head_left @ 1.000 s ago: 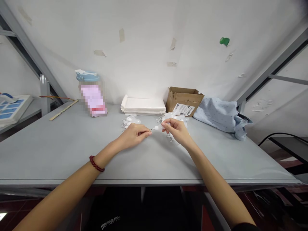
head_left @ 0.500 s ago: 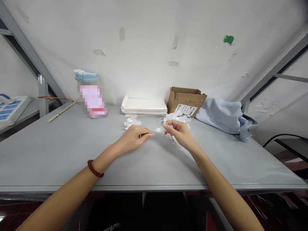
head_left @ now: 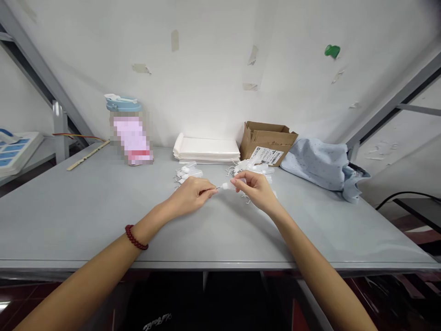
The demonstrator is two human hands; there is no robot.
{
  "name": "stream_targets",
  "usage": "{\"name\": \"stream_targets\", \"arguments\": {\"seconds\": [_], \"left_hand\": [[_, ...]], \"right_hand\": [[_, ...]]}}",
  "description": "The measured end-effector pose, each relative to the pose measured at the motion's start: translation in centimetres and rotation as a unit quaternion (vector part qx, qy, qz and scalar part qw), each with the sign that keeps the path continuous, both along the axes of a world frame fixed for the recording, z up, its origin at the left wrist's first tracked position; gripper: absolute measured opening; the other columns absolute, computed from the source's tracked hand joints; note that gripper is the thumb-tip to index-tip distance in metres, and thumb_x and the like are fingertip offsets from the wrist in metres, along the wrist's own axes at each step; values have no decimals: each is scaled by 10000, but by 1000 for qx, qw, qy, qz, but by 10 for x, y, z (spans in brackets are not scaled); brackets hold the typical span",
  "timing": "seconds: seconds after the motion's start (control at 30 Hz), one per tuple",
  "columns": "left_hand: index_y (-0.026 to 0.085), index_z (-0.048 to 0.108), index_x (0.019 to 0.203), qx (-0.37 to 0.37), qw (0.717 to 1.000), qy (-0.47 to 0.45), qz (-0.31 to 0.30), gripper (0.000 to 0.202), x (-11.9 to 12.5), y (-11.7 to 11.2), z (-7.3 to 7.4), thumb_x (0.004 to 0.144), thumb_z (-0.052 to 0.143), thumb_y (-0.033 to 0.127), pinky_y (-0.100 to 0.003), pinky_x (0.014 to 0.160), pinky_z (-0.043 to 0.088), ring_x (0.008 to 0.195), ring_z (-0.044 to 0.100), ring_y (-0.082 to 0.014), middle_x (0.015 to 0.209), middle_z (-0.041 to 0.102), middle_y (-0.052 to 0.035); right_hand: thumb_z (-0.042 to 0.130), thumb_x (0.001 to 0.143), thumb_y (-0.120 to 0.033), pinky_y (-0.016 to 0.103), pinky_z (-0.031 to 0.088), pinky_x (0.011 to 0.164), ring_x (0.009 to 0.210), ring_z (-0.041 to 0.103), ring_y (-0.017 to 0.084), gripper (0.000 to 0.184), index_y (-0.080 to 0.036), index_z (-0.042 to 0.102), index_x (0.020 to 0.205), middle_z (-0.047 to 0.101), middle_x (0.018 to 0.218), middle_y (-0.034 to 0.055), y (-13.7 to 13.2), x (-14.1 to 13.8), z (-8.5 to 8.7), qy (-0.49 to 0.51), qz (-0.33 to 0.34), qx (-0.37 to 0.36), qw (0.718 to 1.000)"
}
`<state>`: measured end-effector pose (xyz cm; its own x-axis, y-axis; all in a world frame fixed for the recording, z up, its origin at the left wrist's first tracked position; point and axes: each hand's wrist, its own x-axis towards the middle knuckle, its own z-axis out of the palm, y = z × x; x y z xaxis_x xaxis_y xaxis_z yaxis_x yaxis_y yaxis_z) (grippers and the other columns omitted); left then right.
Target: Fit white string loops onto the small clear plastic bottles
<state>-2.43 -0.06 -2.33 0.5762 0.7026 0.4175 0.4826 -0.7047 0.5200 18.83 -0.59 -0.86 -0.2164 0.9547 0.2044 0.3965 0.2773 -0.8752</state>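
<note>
My left hand (head_left: 193,196), a dark red beaded bracelet on its wrist, pinches a thin dark pin-like piece (head_left: 218,187) between thumb and fingers. It points right at the white tip of a small translucent bottle (head_left: 227,185). My right hand (head_left: 257,189) is closed on that bottle, its fingers hiding much of the body. Whether pin and tip touch is too small to tell. Behind my left hand lies a small pile of similar white and clear pieces (head_left: 188,171). A larger pile (head_left: 258,169) with thin white strands spreads behind my right hand.
At the back of the grey table (head_left: 220,243) lie a stack of white sheets or envelopes (head_left: 208,149), an open cardboard box (head_left: 268,141) and a light blue cloth (head_left: 315,163). A blue-lidded container (head_left: 124,105), partly blurred, stands back left near a thin strip (head_left: 88,155).
The bottle and my right fingers have shifted slightly left, toward the pin. Both grips stay closed. The whole view has tilted a little.
</note>
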Motion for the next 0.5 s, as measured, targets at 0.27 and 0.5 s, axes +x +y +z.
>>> {"name": "stream_targets", "arguments": {"seconds": [0.27, 0.5], "left_hand": [[151, 537, 571, 19, 999, 35, -5, 340, -3, 4, -7, 889, 426, 192, -258, 568, 317, 551, 462, -120, 569, 563, -15], [152, 535, 577, 14, 998, 52, 15, 335, -3, 3, -8, 888, 419, 198, -260, 591, 332, 578, 476, -131, 568, 558, -18]], "right_hand": [[608, 782, -457, 232, 293, 477, 495, 379, 76, 288, -171, 600, 752, 582, 605, -16, 2, -5, -9, -12, 17, 1, 1000], [624, 774, -441, 237, 305, 490, 517, 412, 82, 275, -175, 581, 720, 588, 625, -14, 2, -9, -12, -5, 22, -5, 1000]]}}
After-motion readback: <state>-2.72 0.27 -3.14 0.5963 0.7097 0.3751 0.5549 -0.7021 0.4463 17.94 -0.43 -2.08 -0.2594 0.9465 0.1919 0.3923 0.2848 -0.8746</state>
